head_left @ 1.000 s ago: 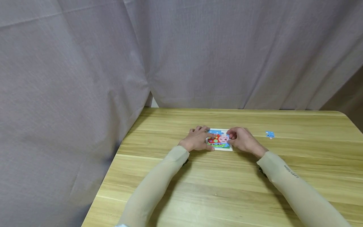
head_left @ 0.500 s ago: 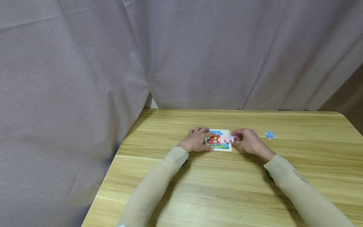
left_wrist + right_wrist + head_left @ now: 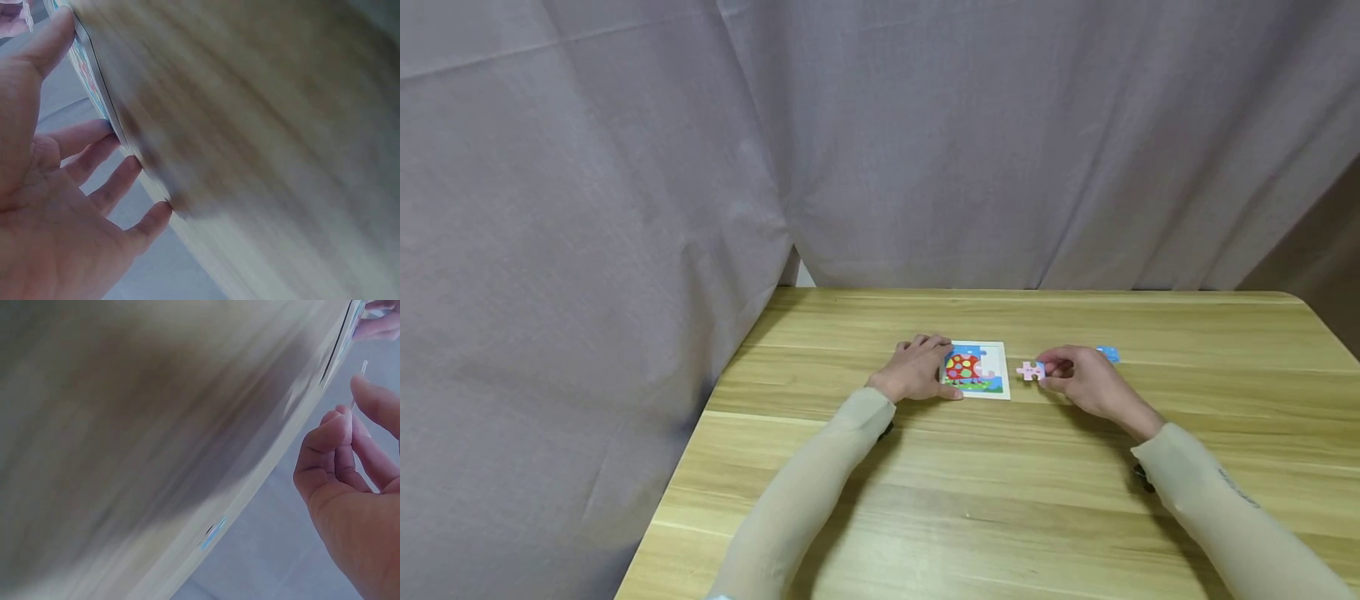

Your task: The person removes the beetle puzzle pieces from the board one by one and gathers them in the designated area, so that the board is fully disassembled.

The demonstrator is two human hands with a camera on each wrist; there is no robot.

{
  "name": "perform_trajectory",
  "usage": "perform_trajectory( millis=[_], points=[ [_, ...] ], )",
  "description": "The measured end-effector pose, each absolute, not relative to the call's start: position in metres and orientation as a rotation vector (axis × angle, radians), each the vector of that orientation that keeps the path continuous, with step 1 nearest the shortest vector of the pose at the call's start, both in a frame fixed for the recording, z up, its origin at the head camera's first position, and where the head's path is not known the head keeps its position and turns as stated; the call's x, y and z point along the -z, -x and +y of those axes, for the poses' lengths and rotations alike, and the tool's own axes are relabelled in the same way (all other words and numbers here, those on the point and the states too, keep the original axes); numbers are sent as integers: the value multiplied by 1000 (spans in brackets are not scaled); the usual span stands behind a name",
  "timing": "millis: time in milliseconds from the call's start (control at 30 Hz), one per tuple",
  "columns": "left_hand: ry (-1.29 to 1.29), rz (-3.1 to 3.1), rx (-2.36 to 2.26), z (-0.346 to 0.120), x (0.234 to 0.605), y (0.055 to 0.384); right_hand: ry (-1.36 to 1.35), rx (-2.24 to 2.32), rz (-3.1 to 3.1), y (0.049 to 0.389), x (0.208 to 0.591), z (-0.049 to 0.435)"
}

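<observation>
right hand [image 3: 1086, 383] pinching the pink piece [image 3: 1027, 371] between thumb and curled fingers; grip is at the piece's right side, knobbly left end pokes out toward the board; pink piece has a patch of blue by the fingertips; it sits just right of the puzzle board [image 3: 994, 358], apart from it, held up off the wooden table [image 3: 970, 483]; right wrist view shows it edge-on as a thin pale strip; left hand [image 3: 917, 369] fingers spread, not pinching, thumb and index at the left edge of the puzzle board, thumb by the near left corner; puzzle board lies flat, white border, red body with coloured spots, green along the near side, blue at the far left; pale bare base shows in its upper right; blue piece [image 3: 1108, 354] lies on the table behind the right hand, partly hidden by it in the head view, well apart from the board; beige left sleeve [image 3: 805, 492] and right sleeve [image 3: 1232, 500], dark lettering on the right one, too small to read; grey curtain [image 3: 925, 142] hangs behind the table and down its left side
</observation>
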State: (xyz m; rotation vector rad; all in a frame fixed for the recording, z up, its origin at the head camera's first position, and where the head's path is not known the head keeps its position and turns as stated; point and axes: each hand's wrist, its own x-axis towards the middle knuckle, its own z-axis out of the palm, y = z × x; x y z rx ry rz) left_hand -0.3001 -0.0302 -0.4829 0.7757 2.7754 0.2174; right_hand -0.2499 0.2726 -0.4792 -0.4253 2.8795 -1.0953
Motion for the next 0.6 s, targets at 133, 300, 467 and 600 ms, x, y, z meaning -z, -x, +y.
perform_trajectory(
  millis=[133,300,467,600],
  points=[
    [-776,2774,-236,-30,482,299,424,1120,2894,246,480,284],
    [-769,2770,-257,-31,481,299,439,1110,2930,240,480,298],
    [-763,2767,-273,-32,481,298,403,1063,2945,235,481,313],
    [-765,2764,-282,-31,481,298,382,1049,2940,230,483,327]
  ],
)
